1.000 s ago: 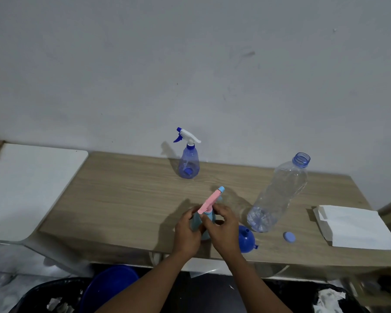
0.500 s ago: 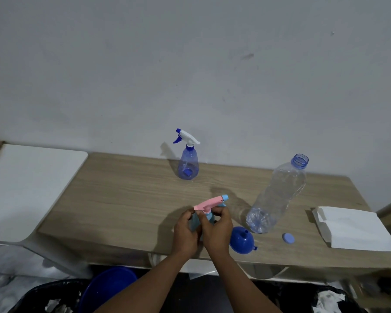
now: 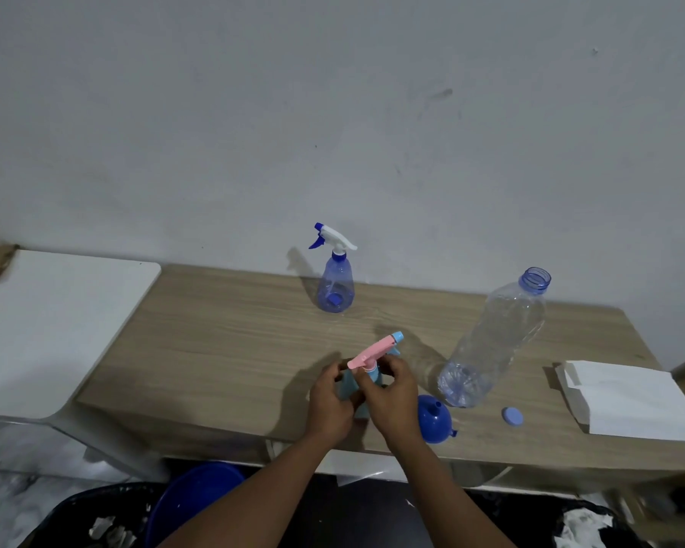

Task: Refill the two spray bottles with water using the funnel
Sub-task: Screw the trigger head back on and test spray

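Head view: left hand (image 3: 329,401) grips the pale-blue spray bottle (image 3: 347,386); right hand (image 3: 392,393) pinches its collar (image 3: 371,372), just above. The funnel (image 3: 434,419) lies beside the right hand.

It looked like a plain back room at home: a scuffed bare wall (image 3: 333,112), a wood-grain desk (image 3: 234,350), a rubbish bin (image 3: 76,520) beneath.

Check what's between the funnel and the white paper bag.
Head view: only a loose blue cap, on the table between funnel and paper bag; the clear bottle stands just behind.
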Action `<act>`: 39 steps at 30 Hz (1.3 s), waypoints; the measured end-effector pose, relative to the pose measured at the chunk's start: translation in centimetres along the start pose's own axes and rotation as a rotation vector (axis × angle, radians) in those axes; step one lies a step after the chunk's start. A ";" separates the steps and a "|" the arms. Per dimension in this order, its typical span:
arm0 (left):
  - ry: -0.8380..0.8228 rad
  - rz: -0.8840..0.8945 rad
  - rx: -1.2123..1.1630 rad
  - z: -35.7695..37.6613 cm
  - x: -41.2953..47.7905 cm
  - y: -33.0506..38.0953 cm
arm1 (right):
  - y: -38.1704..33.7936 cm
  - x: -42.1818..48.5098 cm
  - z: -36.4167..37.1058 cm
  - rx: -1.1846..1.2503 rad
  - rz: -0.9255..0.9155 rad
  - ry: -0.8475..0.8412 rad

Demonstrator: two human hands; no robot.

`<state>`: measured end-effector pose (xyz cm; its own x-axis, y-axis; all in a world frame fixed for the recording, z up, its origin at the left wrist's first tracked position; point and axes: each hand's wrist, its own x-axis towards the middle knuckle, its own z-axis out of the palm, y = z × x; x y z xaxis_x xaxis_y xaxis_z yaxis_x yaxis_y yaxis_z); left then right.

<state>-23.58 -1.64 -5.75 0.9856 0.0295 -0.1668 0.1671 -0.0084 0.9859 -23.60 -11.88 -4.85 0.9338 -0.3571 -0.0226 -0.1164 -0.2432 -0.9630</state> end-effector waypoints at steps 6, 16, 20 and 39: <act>-0.003 -0.038 -0.169 0.5 0.3 -0.4 | -1.0 0.0 0.7 0.017 0.057 0.087; -0.086 0.097 0.236 -0.8 1.4 -1.2 | 0.1 0.2 -0.4 -0.099 -0.090 -0.008; -0.052 0.048 0.107 0.0 1.5 -1.1 | -0.5 0.2 -0.1 -0.117 -0.071 0.045; -0.140 -0.206 1.150 -7.3 1.2 -5.7 | -2.0 2.1 -2.6 0.002 -0.178 -0.012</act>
<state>-23.57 5.76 -11.43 0.9196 0.0258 -0.3920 0.1791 -0.9156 0.3600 -22.31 -14.45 -2.30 0.9435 -0.2977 0.1454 0.0522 -0.2997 -0.9526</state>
